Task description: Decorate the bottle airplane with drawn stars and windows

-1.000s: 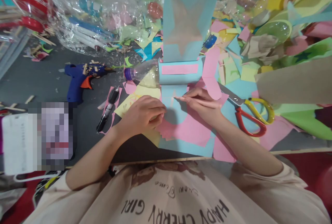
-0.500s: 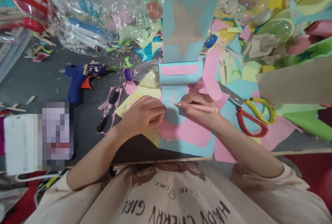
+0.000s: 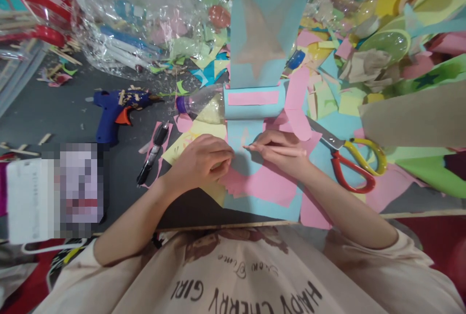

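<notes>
My right hand is closed around a slim pale pink pen, its tip resting on a light blue paper strip. A small pale orange mark shows on the strip near the tip. My left hand has its fingers curled, with the fingertips at the strip's left edge, seemingly pinching or pressing it. Above the strip lies a clear plastic bottle with a purple cap, wrapped in blue paper with a pink band. A blue panel with a brownish star extends beyond it.
Scissors with red and yellow handles lie to the right. A blue glue gun and a black pen are on the left. Clear plastic bottles and paper scraps crowd the back. Pink sheets lie under the hands.
The view shifts very slightly. Both hands stay in nearly the same place, with the pen tip still on the blue strip.
</notes>
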Demonstrator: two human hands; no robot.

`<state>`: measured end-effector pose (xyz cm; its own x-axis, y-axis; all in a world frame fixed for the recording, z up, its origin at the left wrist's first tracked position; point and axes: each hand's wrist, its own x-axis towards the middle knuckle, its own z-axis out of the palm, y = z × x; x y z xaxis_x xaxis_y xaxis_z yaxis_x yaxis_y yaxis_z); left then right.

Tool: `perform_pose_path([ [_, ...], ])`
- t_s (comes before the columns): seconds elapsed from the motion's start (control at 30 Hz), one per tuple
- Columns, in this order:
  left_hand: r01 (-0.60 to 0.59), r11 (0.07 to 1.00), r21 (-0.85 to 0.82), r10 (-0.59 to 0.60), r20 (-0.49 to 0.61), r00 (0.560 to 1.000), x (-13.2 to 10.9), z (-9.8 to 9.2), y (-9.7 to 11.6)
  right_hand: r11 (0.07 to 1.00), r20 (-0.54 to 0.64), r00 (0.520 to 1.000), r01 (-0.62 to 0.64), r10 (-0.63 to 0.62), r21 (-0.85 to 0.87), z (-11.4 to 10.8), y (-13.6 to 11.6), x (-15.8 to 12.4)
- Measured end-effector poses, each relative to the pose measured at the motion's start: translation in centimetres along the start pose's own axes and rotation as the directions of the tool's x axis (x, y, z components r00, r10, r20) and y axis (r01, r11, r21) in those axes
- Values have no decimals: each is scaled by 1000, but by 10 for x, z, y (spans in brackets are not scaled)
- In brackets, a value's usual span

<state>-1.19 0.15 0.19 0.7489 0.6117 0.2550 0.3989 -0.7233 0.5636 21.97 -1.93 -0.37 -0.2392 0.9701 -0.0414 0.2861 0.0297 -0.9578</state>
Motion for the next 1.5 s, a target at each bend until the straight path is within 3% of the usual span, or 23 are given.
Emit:
perform_pose_path([
  [0.13,15,1000,5,-16,14,1000,0,0,0,1000,47,999,-12,12,3,0,2,-1],
  [0.3,26,1000,0,-26,24,999,-1,1,-1,977,-109,988,-83,105,195,-3,7,1],
  [0.43,3,1000,4,-3,1,1000,-1,1,-1,983,-139,985,-77,101,169,-4,5,3],
  [0.57,3,1000,4,-3,3,1000,-1,1,-1,992,-100,992,-61,71,108,-3,5,1],
  [0.93,0,1000,11,0,-3,1000,0,1,-1,988,-56,989,-134,139,77,-3,7,-2],
  [1.3,-14,1000,12,14,-13,1000,0,0,-1,979,141,972,-198,189,53,-8,-3,1],
  [1.37,-14,1000,11,14,-9,1000,0,0,-1,974,106,976,-200,189,106,-7,0,1],
  [1.5,-17,1000,14,18,-20,1000,0,1,-1,963,-100,982,-133,160,233,-5,9,1],
])
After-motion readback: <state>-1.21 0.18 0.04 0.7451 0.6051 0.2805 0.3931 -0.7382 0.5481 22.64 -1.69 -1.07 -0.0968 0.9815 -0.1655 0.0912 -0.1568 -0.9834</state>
